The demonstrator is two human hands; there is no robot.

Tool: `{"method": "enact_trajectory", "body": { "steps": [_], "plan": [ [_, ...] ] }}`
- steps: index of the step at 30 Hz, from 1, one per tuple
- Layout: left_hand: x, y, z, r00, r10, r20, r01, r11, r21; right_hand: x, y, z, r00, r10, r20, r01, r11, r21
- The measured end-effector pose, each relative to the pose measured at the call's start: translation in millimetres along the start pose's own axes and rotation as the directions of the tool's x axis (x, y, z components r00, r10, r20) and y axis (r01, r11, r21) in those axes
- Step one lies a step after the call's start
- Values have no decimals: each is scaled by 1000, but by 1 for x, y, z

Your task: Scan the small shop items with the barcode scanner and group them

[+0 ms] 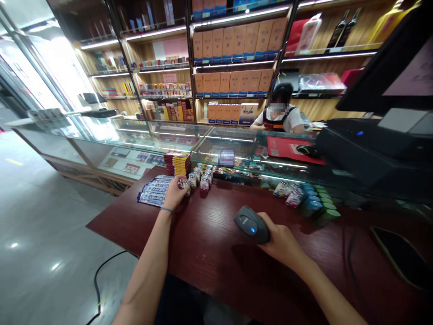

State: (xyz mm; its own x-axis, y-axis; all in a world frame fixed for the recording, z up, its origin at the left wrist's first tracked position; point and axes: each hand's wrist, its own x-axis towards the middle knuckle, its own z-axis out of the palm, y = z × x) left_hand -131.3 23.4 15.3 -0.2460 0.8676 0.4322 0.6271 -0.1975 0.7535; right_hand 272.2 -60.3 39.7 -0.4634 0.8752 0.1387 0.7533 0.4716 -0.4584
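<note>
My left hand (pixel 175 193) has its fingers closed around a small silver-lidded jar (pixel 184 184) on the dark red tabletop. Beside it stand several similar jars (pixel 204 182) in a cluster. Blue-and-white wrapped packets (pixel 152 191) lie in an overlapping row just left of that hand. Behind them rise stacks of red and yellow packs (pixel 178 163). In my right hand (pixel 279 241) is a black barcode scanner (pixel 253 225) with a blue light on, held above the table and pointing left. Its handle is mostly hidden by the fingers.
Right of the scanner are more jars (pixel 293 196), blue tubes (pixel 311 199) and green tubes (pixel 326 206). A phone (pixel 399 253) lies at the right edge. Beyond the table runs a glass display counter (pixel 158 135), with a person (pixel 286 119) behind it. A dark monitor (pixel 375 58) overhangs the right.
</note>
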Motion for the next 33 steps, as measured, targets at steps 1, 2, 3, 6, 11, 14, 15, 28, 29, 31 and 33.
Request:
{"method": "enact_trajectory", "body": {
  "steps": [1, 2, 3, 6, 11, 14, 15, 28, 29, 31, 33],
  "plan": [
    [0, -1, 2, 1000, 20, -7, -20, 1000, 24, 0, 0, 1, 1000, -3, -7, 3, 1000, 1],
    [-1, -1, 4, 999, 34, -10, -33, 998, 45, 1, 1, 3, 1000, -6, -14, 6, 1000, -2],
    [-1, -2, 6, 999, 42, -8, -41, 997, 64, 1, 1, 4, 1000, -9, -21, 8, 1000, -8],
    [-2, -4, 11, 998, 64, 0, -64, 992, 107, 2, 3, 7, 1000, -12, -26, 11, 999, -34],
    [-3, -8, 15, 996, 94, 0, -93, 986, 138, 2, 3, 9, 1000, -6, 1, 7, 997, -70],
    [-3, -8, 16, 995, 100, -4, -98, 983, 153, 2, 1, 8, 1000, -12, 7, 12, 998, -66],
    [-3, -8, 16, 995, 101, -3, -100, 983, 155, 2, 1, 7, 1000, -14, 4, 15, 998, -64],
    [-6, 6, 13, 995, 90, 35, -94, 986, 135, 2, 1, 6, 999, -12, -33, 11, 999, -34],
    [-7, 7, 13, 994, 102, 43, -107, 985, 134, 2, 1, 6, 999, -11, -30, 10, 999, -33],
    [-7, 10, 12, 990, 135, 42, -140, 980, 140, 2, 0, 5, 1000, -8, -29, 7, 1000, -29],
    [-8, 12, 13, 986, 165, 12, -165, 973, 160, 2, 0, 5, 999, -3, -39, 2, 1000, -27]
  ]
}}
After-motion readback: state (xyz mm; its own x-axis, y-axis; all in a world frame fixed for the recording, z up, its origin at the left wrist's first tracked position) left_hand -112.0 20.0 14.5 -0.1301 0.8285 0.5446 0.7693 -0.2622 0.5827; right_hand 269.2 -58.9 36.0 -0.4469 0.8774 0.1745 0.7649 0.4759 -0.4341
